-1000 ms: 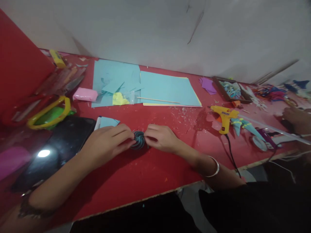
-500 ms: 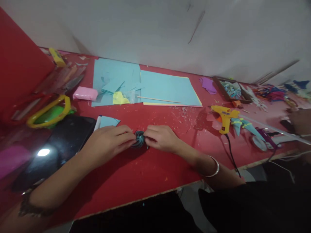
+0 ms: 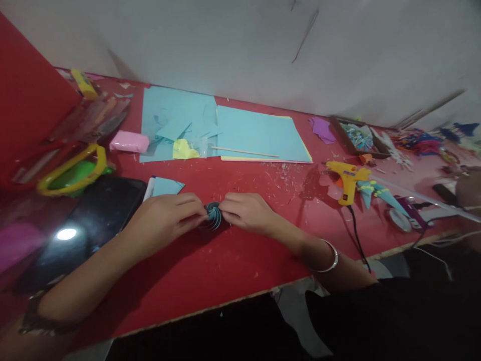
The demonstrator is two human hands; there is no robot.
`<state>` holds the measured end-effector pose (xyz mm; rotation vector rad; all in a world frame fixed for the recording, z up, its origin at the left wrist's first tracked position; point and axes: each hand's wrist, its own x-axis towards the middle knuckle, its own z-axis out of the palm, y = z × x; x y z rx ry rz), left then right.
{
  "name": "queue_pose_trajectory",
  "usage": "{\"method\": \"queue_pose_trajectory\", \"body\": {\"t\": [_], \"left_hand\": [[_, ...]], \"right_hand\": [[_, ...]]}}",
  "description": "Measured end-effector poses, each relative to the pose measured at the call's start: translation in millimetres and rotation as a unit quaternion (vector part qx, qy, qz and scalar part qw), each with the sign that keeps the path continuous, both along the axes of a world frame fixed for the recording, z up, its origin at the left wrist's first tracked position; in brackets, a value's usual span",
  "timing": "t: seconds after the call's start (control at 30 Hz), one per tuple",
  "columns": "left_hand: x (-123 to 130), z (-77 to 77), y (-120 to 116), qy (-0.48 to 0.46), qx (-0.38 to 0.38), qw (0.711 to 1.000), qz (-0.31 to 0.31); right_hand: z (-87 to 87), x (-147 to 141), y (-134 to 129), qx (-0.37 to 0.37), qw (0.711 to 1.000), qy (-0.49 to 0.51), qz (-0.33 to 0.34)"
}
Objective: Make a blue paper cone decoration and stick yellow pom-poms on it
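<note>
A small coil of blue paper strips (image 3: 213, 216) is between my two hands, just above the red table (image 3: 225, 265). My left hand (image 3: 176, 213) pinches its left side, fingers pressed together. On the right side, my right hand (image 3: 242, 213) grips it between thumb and fingers. The fingertips of both hands partly cover the coil. Behind my left hand lies a folded blue paper piece (image 3: 167, 186) with a white edge.
Blue sheets (image 3: 259, 133) lie at the back with a thin stick (image 3: 246, 152) on them. A yellow glue gun (image 3: 348, 180) with its cord is at the right. A black phone-like object (image 3: 101, 220), yellow-handled scissors (image 3: 71, 170) and a pink packet (image 3: 130, 142) are at the left.
The blue coil has tilted or turned a little between my fingers, and its loops look more spread. Both hands keep hold of it. The view has shifted slightly.
</note>
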<state>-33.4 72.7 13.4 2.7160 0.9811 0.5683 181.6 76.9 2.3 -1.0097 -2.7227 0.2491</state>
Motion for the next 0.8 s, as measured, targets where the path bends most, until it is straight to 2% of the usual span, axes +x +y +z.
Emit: {"method": "queue_pose_trajectory", "body": {"t": [0.4,0.8], "left_hand": [[-1.1,0.4,0.8,0.030,-0.027,0.999,0.011],[1.8,3.8,0.6,0.008,0.022,1.000,0.001]], "right_hand": [[0.4,0.5,0.0,-0.007,1.000,-0.017,0.012],[-2.1,2.3,-0.2,0.052,0.998,-0.013,0.029]]}}
